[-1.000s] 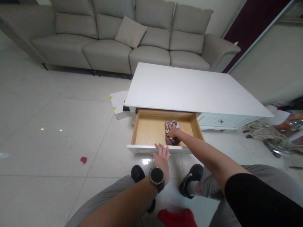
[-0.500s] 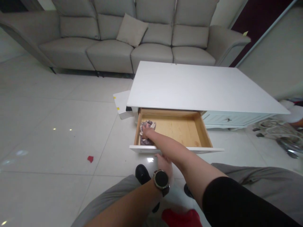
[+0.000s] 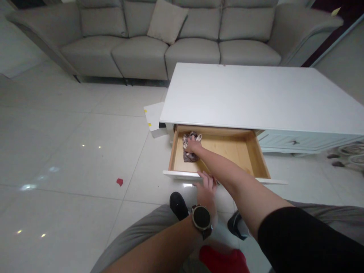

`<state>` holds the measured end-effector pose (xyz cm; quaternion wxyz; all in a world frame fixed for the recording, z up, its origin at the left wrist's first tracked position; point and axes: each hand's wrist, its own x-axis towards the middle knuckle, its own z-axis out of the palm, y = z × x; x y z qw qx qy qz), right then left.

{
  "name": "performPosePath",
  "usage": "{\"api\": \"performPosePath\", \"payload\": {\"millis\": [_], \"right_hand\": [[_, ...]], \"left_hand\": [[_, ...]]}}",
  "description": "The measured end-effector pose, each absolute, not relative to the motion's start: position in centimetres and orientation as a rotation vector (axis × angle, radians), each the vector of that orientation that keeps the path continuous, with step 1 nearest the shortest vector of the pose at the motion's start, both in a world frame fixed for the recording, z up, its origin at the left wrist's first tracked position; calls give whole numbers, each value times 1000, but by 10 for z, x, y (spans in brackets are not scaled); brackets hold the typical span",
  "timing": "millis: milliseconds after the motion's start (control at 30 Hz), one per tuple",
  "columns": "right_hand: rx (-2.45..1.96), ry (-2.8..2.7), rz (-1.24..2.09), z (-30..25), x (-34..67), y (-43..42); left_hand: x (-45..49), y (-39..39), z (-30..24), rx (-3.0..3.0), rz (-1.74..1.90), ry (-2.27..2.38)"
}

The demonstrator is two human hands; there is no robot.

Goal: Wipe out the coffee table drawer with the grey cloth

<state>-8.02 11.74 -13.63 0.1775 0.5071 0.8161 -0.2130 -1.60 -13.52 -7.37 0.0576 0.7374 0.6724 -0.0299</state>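
Observation:
A wooden drawer [image 3: 227, 149] stands pulled out from a white coffee table [image 3: 250, 94]. In its left part lies a crumpled patterned cloth [image 3: 190, 157], purple-grey and cream. My right hand [image 3: 193, 145] reaches in from above with its fingers closed on the cloth; the fingertips are partly hidden in the folds. My left hand [image 3: 207, 187], below my right forearm and with a watch [image 3: 201, 217] on its wrist, has its fingers hooked over the top edge of the drawer front [image 3: 182, 174].
A grey sofa [image 3: 142, 57] with a loose cushion [image 3: 167, 22] runs behind the table. Left of the table a white box [image 3: 155, 115] rests on the tiled floor, and a red scrap [image 3: 120, 182] lies nearer. Something red [image 3: 223, 259] is between my legs.
My right hand and the cloth have moved back from the drawer front, deeper inside. My left hand has come up to the drawer's front edge. The view has shifted slightly.

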Motion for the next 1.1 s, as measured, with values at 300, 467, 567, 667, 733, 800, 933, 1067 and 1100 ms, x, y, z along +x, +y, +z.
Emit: {"api": "performPosePath", "payload": {"millis": [300, 467, 567, 667, 733, 800, 933, 1067, 1100], "right_hand": [[1541, 2309, -477, -133, -77, 117], [1514, 2393, -511, -138, -108, 108], [1530, 2409, -606, -140, -115, 108], [1524, 2413, -697, -139, -104, 114], [1522, 2429, -716, -138, -90, 118], [1525, 2446, -721, -137, -71, 123], [1542, 2429, -696, -140, -19, 134], [1660, 2337, -555, -145, 58, 145], [1722, 2284, -506, -145, 81, 147]], "left_hand": [[-15, -136, -83, 2264, -32, 2046], [-18, -133, -85, 2233, -155, 1931], [-20, -130, -80, 2199, -239, 1876], [-20, -130, -70, 2235, -274, 1931], [-20, -130, -64, 2247, -269, 1967], [-20, -128, -58, 2258, -304, 1981], [-20, -126, -52, 2337, -473, 2008], [-23, -127, -53, 2357, -422, 2009], [-23, -128, -53, 2352, -389, 2014]]}}
